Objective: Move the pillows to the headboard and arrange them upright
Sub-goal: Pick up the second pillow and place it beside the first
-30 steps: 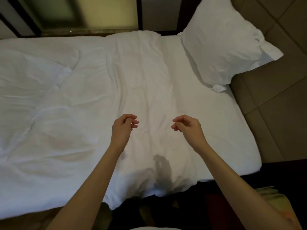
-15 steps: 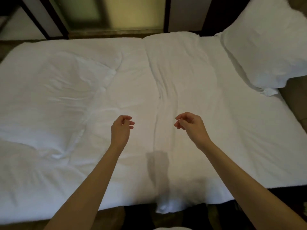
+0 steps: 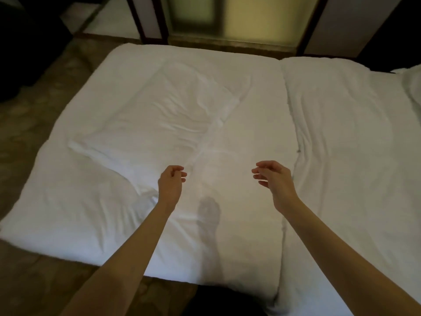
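Above the bed (image 3: 341, 167), your left grip (image 3: 172, 183) and right grip (image 3: 273, 179) hover loosely curled and empty, with the pillow (image 3: 159, 110) lying flat just beyond, so a one-corner grab may leave it sagging instead of upright.

Flat on the left half of the bed (image 3: 341, 156), one pillow (image 3: 159, 110): white, soft, heavily creased, turned on a diagonal with a corner toward the near left, hard to tell from the white cover beneath. Of the second pillow (image 3: 413, 87), only a puffed white edge at the right border, by the bed's far right corner; pose unclear.
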{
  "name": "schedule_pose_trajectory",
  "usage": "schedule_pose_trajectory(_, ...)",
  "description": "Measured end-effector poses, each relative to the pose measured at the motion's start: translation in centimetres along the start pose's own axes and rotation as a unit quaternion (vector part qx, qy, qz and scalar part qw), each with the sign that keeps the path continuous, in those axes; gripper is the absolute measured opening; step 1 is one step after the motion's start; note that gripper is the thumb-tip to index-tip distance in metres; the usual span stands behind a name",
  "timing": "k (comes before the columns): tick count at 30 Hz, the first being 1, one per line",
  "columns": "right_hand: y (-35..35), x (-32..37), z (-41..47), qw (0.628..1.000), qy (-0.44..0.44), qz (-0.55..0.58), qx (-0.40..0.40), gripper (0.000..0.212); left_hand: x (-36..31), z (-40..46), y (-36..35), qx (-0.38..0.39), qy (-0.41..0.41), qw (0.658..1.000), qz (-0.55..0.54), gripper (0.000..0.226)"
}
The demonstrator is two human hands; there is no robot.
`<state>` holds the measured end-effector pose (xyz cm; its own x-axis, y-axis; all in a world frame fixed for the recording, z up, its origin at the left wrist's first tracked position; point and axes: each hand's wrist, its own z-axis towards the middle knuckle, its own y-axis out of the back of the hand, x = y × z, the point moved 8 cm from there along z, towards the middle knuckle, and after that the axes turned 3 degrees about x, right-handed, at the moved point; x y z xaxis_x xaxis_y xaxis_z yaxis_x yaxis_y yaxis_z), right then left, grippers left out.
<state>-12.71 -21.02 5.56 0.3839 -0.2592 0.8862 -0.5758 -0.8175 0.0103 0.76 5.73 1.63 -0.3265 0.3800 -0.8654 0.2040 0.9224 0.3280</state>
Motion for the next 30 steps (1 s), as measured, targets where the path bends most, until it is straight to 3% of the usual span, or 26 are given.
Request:
schedule_pose_trajectory(5,-3.9,-2.0,1.3,0.998,-0.048,-0.002,0.035,0.017,2.2,1.7,4.7,-0.065,0.004,0.997,0.037,0.026)
schedule_pose_trajectory(11,-11.3,-3.4,4.6,0.994,-0.094,0.028,0.04,0.018,1.4,9.3,11.3,-0.086,-0.039,0.986,0.141,0.027)
schedule_pose_trajectory(19,-22.6,-7.2,11.2,0.988,-0.15,0.022,-0.015,0.038,0.2,24.5,18.3,-0.012,-0.071,0.956,0.283,0.034)
schedule_pose_trajectory(27,-28.8,-11.2,16.3,0.978,-0.198,-0.012,-0.07,0.072,3.3,36.3,21.2,0.059,0.004,0.924,0.377,0.052)
schedule_pose_trajectory(30,-30.1,-13.0,17.3,0.969,-0.216,0.003,-0.124,0.087,4.4,39.2,21.3,0.067,0.025,0.919,0.388,0.057)
